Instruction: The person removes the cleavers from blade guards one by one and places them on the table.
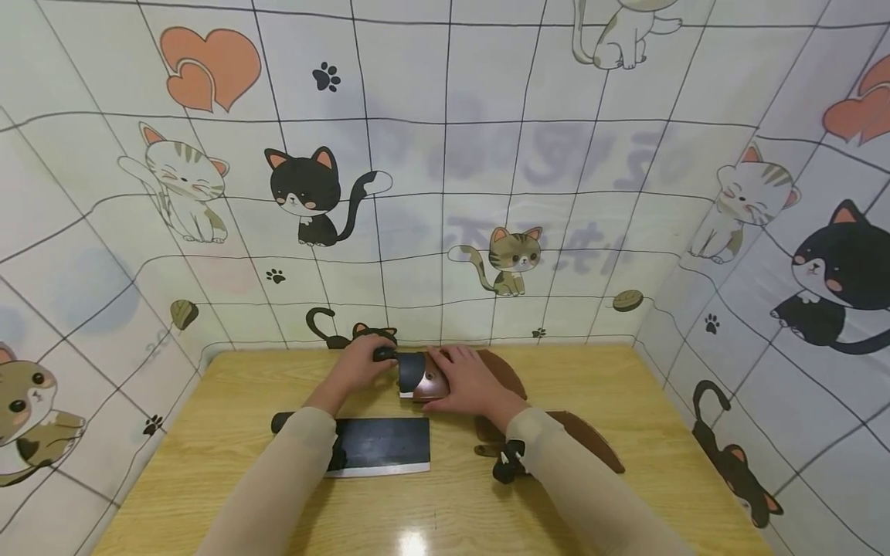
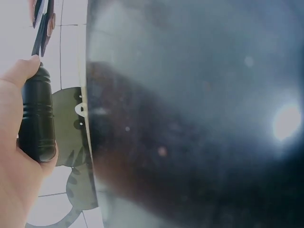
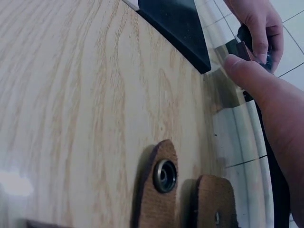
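Observation:
My left hand (image 1: 360, 369) grips the black handle (image 2: 37, 114) of a cleaver near the table's back edge. A short dark stretch of its blade (image 1: 410, 371) shows before a brown leather sheath (image 1: 434, 381), which covers the rest. My right hand (image 1: 470, 382) holds that sheath, fingers over its upper side and thumb at the near edge. Nearer me lies a second cleaver (image 1: 385, 442), bare, its black handle to the left under my left forearm. A dark, blurred blade surface (image 2: 199, 95) fills most of the left wrist view.
Another brown leather sheath (image 1: 587, 439) lies beneath my right forearm. Leather straps, one with a metal snap (image 3: 165, 175), show close up in the right wrist view. Cat-printed cloth (image 1: 445, 170) stands behind and beside the wooden table (image 1: 459, 513).

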The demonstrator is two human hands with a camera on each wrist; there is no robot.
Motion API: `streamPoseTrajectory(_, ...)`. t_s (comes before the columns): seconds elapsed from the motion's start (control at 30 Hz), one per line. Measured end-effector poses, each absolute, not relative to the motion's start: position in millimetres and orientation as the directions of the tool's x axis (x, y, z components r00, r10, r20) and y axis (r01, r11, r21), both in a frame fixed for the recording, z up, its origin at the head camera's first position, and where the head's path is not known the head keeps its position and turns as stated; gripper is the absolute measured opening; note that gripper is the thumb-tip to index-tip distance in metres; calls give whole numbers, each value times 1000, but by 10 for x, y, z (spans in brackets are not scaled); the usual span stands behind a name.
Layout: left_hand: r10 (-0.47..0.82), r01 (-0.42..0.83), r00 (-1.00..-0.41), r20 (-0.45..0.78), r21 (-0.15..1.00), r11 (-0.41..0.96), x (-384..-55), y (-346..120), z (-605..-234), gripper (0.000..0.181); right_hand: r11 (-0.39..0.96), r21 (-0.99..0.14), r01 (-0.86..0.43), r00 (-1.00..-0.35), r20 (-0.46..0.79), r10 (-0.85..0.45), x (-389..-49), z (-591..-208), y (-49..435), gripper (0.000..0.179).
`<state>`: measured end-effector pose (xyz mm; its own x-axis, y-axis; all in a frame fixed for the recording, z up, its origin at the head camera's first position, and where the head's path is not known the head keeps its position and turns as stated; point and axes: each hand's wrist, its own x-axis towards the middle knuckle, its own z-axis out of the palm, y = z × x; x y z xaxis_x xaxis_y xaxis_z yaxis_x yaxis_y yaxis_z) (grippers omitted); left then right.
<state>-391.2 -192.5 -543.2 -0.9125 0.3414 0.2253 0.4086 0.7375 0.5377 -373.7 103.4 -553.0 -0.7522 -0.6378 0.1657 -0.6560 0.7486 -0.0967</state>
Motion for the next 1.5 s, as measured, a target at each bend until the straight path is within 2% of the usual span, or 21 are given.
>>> streamPoseTrajectory(0.3, 327, 411, -911, 250, 523, 747, -3844, -1884, -5365, 35, 764, -76, -640, -764, 160, -625, -3676, -5412, 1072, 124)
streamPoseTrajectory(0.67, 342, 442, -896, 283, 498, 746, -3797, -1870, -5313, 37, 749, -75, -658, -747, 195, -636, -3575, -5310, 1106, 120)
streamPoseTrajectory(1.5, 350, 436, -900, 260, 512, 741, -3753, -1875, -5202, 35, 746, -62, -663, -738, 222, -637, -3542, -5237, 1135, 115)
